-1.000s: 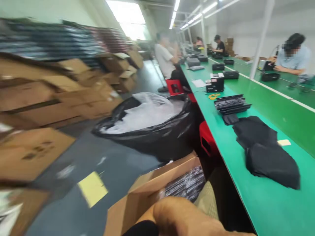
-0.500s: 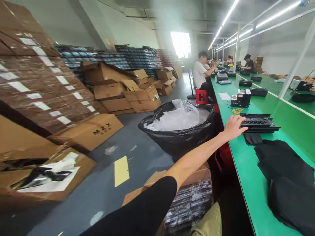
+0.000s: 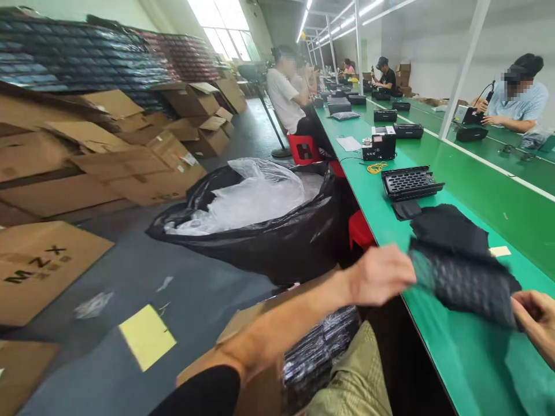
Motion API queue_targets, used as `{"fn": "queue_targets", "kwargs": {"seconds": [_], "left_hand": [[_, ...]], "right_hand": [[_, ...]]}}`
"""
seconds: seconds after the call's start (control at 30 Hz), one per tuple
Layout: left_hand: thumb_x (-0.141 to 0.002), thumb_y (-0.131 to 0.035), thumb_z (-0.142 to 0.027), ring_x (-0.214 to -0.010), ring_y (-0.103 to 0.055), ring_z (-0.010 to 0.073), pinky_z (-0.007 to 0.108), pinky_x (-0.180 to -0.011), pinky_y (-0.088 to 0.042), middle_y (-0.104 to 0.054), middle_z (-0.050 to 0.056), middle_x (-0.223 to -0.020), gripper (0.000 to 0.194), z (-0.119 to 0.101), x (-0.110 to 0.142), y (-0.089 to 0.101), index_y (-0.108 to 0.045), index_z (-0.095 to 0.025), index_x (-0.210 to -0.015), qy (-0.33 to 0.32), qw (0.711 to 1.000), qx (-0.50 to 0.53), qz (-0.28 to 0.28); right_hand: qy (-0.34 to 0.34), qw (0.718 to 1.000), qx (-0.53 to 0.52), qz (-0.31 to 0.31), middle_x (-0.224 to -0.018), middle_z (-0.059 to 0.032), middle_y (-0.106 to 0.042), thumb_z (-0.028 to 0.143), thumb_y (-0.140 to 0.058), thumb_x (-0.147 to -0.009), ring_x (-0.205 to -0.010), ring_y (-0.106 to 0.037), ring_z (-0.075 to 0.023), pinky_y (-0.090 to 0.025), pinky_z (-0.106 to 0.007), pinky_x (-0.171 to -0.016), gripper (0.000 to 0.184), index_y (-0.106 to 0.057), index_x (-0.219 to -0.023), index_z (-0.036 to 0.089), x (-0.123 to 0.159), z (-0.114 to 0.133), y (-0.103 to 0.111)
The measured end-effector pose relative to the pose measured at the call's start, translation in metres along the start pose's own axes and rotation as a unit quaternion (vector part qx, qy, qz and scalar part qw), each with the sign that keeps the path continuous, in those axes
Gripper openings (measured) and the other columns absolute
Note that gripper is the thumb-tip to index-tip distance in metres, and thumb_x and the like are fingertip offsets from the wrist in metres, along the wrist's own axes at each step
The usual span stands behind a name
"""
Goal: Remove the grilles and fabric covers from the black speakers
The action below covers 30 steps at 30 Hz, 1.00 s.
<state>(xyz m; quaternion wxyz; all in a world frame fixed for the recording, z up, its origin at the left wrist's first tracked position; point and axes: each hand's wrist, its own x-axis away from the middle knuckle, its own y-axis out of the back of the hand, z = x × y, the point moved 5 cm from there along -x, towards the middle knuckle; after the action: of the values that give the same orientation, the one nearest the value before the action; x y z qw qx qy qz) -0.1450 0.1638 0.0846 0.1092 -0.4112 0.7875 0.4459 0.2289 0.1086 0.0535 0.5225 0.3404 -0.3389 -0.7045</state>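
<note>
My left hand point(image 3: 379, 274) grips the left end of a black keyboard point(image 3: 459, 283), which shows blurred with motion just above the green table point(image 3: 459, 358). At the keyboard's right end my right hand point(image 3: 535, 320) is closed on it, near the frame's edge. A pile of black cloth pouches point(image 3: 448, 231) lies right behind the keyboard. Farther along the table rests a stack of black keyboards point(image 3: 410, 183).
A black bag of clear plastic point(image 3: 260, 219) stands left of the table. An open carton of wrapped keyboards point(image 3: 312, 352) sits by my knee. Cardboard boxes point(image 3: 108, 162) line the left. Several other people work along the tables. A small black machine point(image 3: 379, 147) sits farther down.
My left hand left the keyboard stack and came back toward me with one keyboard. My right hand has come into view on its other end. The view swung back right.
</note>
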Motion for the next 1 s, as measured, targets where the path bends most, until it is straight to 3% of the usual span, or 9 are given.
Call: {"fn": "queue_targets", "kwargs": {"seconds": [0.1, 0.17, 0.3, 0.4, 0.5, 0.6, 0.67, 0.83, 1.0], "left_hand": [[-0.105, -0.053, -0.051, -0.082, -0.069, 0.0207, 0.037, -0.079, -0.055, -0.083, 0.009, -0.106, 0.036, -0.049, 0.030, -0.080, -0.080, -0.031, -0.096, -0.065, 0.984, 0.062, 0.151], [-0.100, -0.060, -0.061, -0.076, -0.064, 0.0197, 0.038, -0.068, -0.050, -0.083, 0.006, -0.104, 0.038, -0.064, 0.036, -0.119, -0.076, -0.030, -0.085, -0.101, 0.976, 0.061, 0.185], [-0.080, -0.078, -0.079, -0.071, -0.058, 0.0181, 0.038, -0.063, -0.043, -0.080, 0.005, -0.097, 0.053, -0.058, 0.030, -0.152, -0.069, -0.028, -0.075, -0.094, 0.978, 0.055, 0.179], [-0.065, -0.086, -0.085, -0.074, -0.063, 0.0193, 0.037, -0.071, -0.050, -0.079, 0.007, -0.096, 0.061, -0.046, 0.023, -0.142, -0.074, -0.028, -0.084, -0.076, 0.985, 0.074, 0.137], [-0.084, -0.079, -0.072, -0.103, -0.071, 0.0273, 0.042, -0.097, -0.056, -0.078, 0.014, -0.115, 0.057, -0.033, 0.004, -0.107, -0.078, -0.023, -0.113, -0.025, 0.999, 0.042, 0.011], [-0.096, -0.071, -0.051, -0.147, -0.053, 0.0352, 0.054, -0.126, -0.042, -0.060, 0.021, -0.155, 0.057, -0.025, -0.030, -0.071, -0.067, -0.019, -0.144, 0.023, 0.996, -0.020, -0.079], [-0.095, -0.072, -0.040, -0.157, -0.043, 0.0348, 0.055, -0.133, -0.032, -0.053, 0.019, -0.165, 0.061, -0.028, -0.053, -0.064, -0.062, -0.019, -0.151, -0.001, 0.999, -0.009, -0.049], [-0.099, -0.066, -0.027, -0.115, -0.073, 0.0232, 0.035, -0.110, -0.053, -0.080, 0.009, -0.121, 0.026, -0.033, -0.075, -0.081, -0.078, -0.020, -0.120, 0.041, 0.980, 0.182, 0.065], [-0.095, -0.074, -0.041, -0.068, -0.061, 0.0117, 0.024, -0.068, -0.047, -0.069, -0.001, -0.073, 0.026, -0.040, -0.059, -0.091, -0.078, -0.016, -0.095, 0.193, 0.931, 0.307, 0.043]], "right_hand": [[0.016, 0.999, 0.009, 0.045, -0.074, -0.0038, -0.067, 0.087, -0.054, -0.078, -0.064, -0.062, -0.0283, -0.046, -0.044, -0.065, 0.059, -0.069, -0.074, 0.030, -0.030, 0.023, -0.025], [0.032, 0.996, 0.020, 0.076, -0.075, -0.0036, -0.067, 0.082, -0.058, -0.078, -0.066, -0.062, -0.0287, -0.044, -0.043, -0.065, 0.053, -0.070, -0.074, 0.030, -0.040, 0.029, -0.036], [0.053, 0.994, 0.019, 0.095, -0.089, -0.0064, -0.074, 0.076, -0.049, -0.082, -0.078, -0.067, -0.0318, -0.046, -0.045, -0.072, 0.054, -0.076, -0.083, 0.029, -0.046, 0.028, -0.035], [0.049, 0.996, 0.016, 0.071, -0.093, -0.0081, -0.073, 0.078, -0.048, -0.079, -0.081, -0.066, -0.0331, -0.046, -0.047, -0.075, 0.058, -0.076, -0.085, 0.028, -0.045, 0.032, -0.018], [0.048, 0.998, 0.006, 0.040, -0.086, -0.0062, -0.065, 0.079, -0.048, -0.081, -0.075, -0.059, -0.0289, -0.044, -0.045, -0.075, 0.055, -0.069, -0.079, 0.028, -0.037, 0.051, 0.007], [0.045, 0.996, -0.026, 0.070, -0.075, -0.0029, -0.056, 0.086, -0.045, -0.086, -0.069, -0.052, -0.0242, -0.044, -0.038, -0.064, 0.061, -0.062, -0.075, 0.028, -0.021, 0.074, 0.023], [0.040, 0.985, -0.098, 0.133, -0.074, -0.0029, -0.055, 0.093, -0.049, -0.085, -0.069, -0.051, -0.0228, -0.045, -0.034, -0.060, 0.068, -0.061, -0.073, 0.027, -0.009, 0.085, 0.023], [-0.053, 0.930, -0.283, 0.228, -0.076, -0.0036, -0.057, 0.088, -0.068, -0.087, -0.071, -0.050, -0.0201, -0.047, -0.028, -0.061, 0.066, -0.064, -0.073, 0.023, 0.026, 0.083, 0.008], [-0.175, 0.872, -0.404, 0.213, -0.077, 0.0010, -0.059, 0.084, -0.080, -0.080, -0.057, -0.045, -0.0163, -0.041, -0.027, -0.050, 0.072, -0.067, -0.124, 0.028, 0.072, 0.060, 0.006]]}}
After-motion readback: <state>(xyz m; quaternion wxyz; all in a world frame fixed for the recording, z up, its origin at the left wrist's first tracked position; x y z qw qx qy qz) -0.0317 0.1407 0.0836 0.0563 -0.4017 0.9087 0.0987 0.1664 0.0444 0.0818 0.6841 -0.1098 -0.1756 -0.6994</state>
